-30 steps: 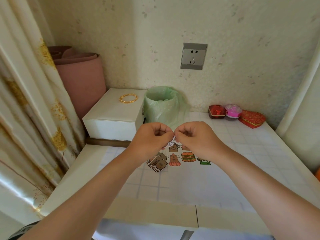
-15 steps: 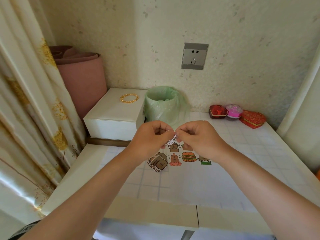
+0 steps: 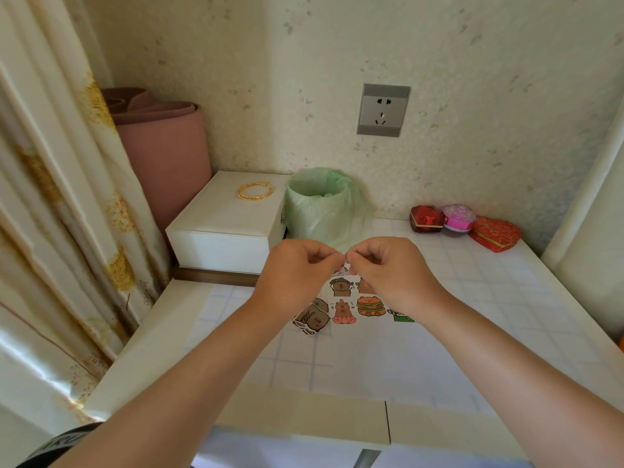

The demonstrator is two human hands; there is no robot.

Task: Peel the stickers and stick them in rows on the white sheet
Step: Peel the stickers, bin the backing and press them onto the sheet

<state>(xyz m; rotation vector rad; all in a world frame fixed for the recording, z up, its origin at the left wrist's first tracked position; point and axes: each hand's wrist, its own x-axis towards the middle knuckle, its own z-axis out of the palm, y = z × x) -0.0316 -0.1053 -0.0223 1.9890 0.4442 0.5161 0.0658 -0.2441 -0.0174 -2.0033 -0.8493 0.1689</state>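
Note:
My left hand [image 3: 297,275] and my right hand [image 3: 391,271] meet fingertip to fingertip above the table, both pinching one small sticker [image 3: 345,269] that is mostly hidden between them. Below them the white sheet [image 3: 371,359] lies flat on the tabletop. Stuck on it are a capybara sticker [image 3: 340,286], a capybara on a lotus [image 3: 343,310], a burger sticker [image 3: 370,306] and a green sticker [image 3: 401,316] partly under my right wrist. A small pile of loose stickers [image 3: 312,320] lies at the sheet's left, beside my left wrist.
A green-lined bin [image 3: 320,204] stands just behind my hands. A white box [image 3: 229,228] with a gold bracelet [image 3: 255,190] is at the back left, a pink rolled mat [image 3: 162,157] and curtain further left. Red and pink gift boxes [image 3: 462,224] sit at the back right.
The hands have drawn closer together and risen slightly, so less of the pinched sticker shows than half a second ago. The stickers on the sheet have not moved.

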